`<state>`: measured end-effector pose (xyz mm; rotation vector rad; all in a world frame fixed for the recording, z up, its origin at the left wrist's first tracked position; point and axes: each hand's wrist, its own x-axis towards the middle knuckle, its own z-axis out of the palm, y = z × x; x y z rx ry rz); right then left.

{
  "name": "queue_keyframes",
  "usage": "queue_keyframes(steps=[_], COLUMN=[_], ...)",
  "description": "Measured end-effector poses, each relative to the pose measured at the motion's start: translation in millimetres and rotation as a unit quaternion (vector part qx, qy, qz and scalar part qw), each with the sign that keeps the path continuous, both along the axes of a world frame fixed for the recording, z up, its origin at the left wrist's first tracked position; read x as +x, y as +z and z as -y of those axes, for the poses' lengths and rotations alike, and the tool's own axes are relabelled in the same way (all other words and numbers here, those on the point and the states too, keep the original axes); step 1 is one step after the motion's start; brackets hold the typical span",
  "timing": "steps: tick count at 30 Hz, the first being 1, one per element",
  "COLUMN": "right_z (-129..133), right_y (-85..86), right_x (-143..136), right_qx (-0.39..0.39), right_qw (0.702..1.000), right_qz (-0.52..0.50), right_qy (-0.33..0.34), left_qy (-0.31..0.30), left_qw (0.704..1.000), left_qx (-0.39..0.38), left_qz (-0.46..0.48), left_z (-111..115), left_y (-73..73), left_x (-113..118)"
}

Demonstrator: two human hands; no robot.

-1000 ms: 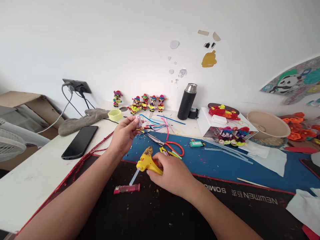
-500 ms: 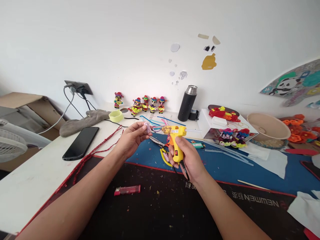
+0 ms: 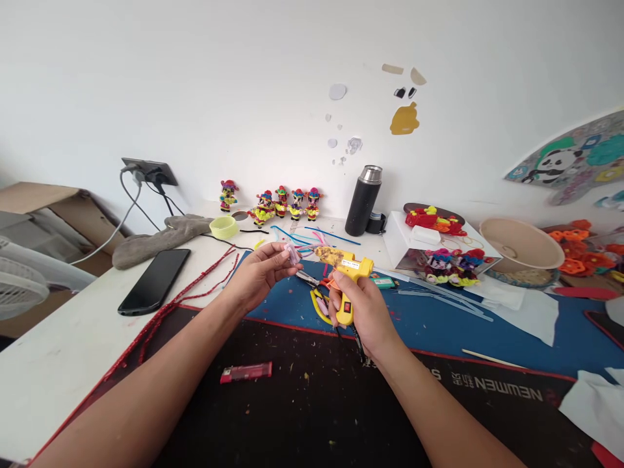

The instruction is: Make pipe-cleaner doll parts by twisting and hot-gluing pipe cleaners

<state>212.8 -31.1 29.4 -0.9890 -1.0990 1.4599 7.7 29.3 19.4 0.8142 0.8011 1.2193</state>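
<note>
My left hand (image 3: 266,272) pinches a small pale lilac piece (image 3: 292,254) between thumb and fingers; its exact kind is too small to make out. A yellow glue gun (image 3: 351,268) is in my right hand (image 3: 363,305), fingers wrapped around its handle near the orange trigger. The gun's stained nozzle points left at the lilac piece, its tip very close to it; whether they touch I cannot tell. Just below and behind the gun lie scissors (image 3: 307,277) and a yellow curved item (image 3: 319,312) with lilac bits in it.
A red lighter (image 3: 246,372) lies on the black mat. Red fuzzy stems (image 3: 160,318) and a phone (image 3: 155,281) are at left. Small figurines (image 3: 281,203) and a black thermos (image 3: 363,201) stand along the wall. Glue sticks (image 3: 446,296), a white box (image 3: 397,250) and a bowl (image 3: 521,244) are at right.
The glue gun has tilted, its rear end swinging lower and to the right. My left hand still pinches the lilac piece, now turned slightly and a little further right.
</note>
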Motion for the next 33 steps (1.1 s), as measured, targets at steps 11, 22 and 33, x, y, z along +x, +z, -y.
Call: queue_keyframes(steps=[11,22,33], right_z=[7,9,11], right_y=[1.9,-3.2,3.9], right_x=[-4,-4,-5], right_qx=[0.008,0.014,0.007], right_qw=[0.998,0.996,0.994], right_qz=[0.059,0.091,0.110], right_qy=[0.005,0.009,0.006], left_qy=[-0.026,-0.039,-0.041], left_qw=[0.999,0.998,0.998], left_qx=[0.018,0.035,0.040], left_qz=[-0.043,-0.031,-0.022], left_z=[4,4,5], left_y=[0.5,-2.9,-2.3], left_x=[3,4,4])
